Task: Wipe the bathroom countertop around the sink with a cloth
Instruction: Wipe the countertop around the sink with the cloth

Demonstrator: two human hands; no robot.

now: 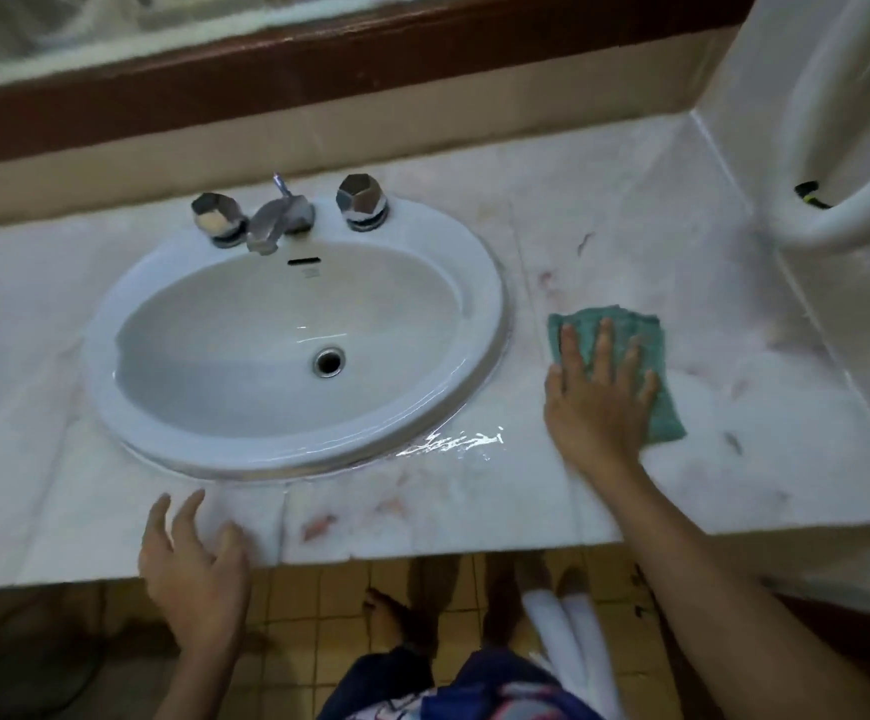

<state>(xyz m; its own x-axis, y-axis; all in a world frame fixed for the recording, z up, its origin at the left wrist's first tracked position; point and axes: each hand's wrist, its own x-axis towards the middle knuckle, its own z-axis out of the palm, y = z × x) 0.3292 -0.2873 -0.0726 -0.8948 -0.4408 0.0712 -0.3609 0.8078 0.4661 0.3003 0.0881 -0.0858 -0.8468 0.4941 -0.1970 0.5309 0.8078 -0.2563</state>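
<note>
Countertop cleaning at a bathroom sink: your right hand [599, 402] lies flat, fingers [604, 350] spread and extended rather than curled, pressing a teal cloth [630, 324] onto the pale marble desk [630, 226] just to the right of the sink [490, 304]. The cloth is folded into a rough rectangle, its far edge and right side showing past your palm — it lies apart from the basin rim, between the sink and the white side wall [864, 330]. Your left hand [193, 563] rests at the front edge of the desk below the basin, fingers loose and slightly bent, grasping nothing. A wet streak [453, 441] glints on the surface beside the sink's front right rim, and faint reddish marks [318, 524] show on the marble nearer the front edge. At the back of the white oval basin stand a chrome faucet [276, 220] and two faceted knobs — one on the left [217, 215], one on the right [362, 200]. The drain [327, 362] sits low in the bowl. A white curved rail [838, 220] juts from the wall at right. Yellow floor tiles [308, 600] show beneath the desk.
</note>
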